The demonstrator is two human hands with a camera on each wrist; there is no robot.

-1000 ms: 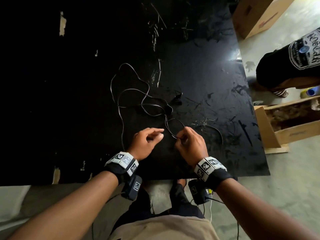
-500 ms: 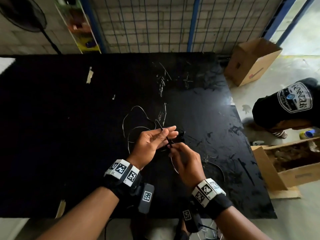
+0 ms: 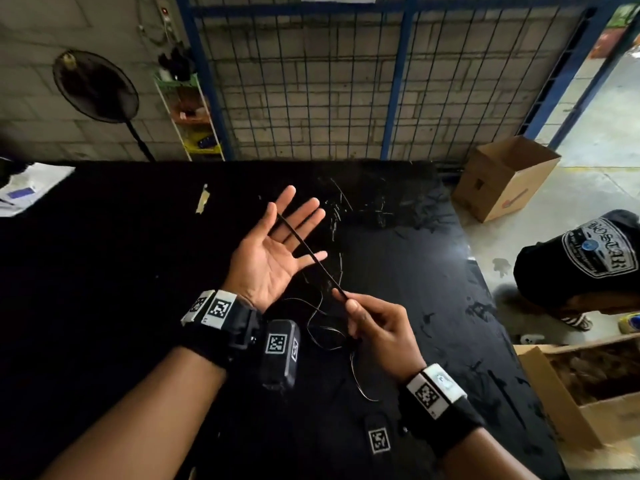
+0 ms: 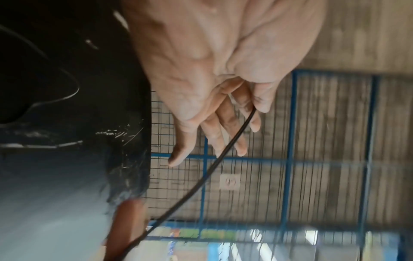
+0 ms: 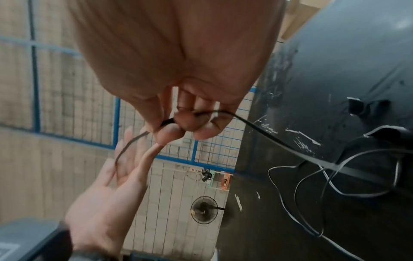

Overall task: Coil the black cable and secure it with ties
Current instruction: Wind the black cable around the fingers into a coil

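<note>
Left hand point(image 3: 268, 252) raised palm-up over the scratched black desk point(image 3: 104, 271), fingers point(image 3: 304, 211) spread straight, holding nothing; the thin black rubber cable point(image 3: 304, 251) lies across them. Right hand point(image 3: 379, 329) pinches that cable between thumb and curled fingers. The remaining cable sprawls in loose, uncoiled loops on the desk below.
</note>
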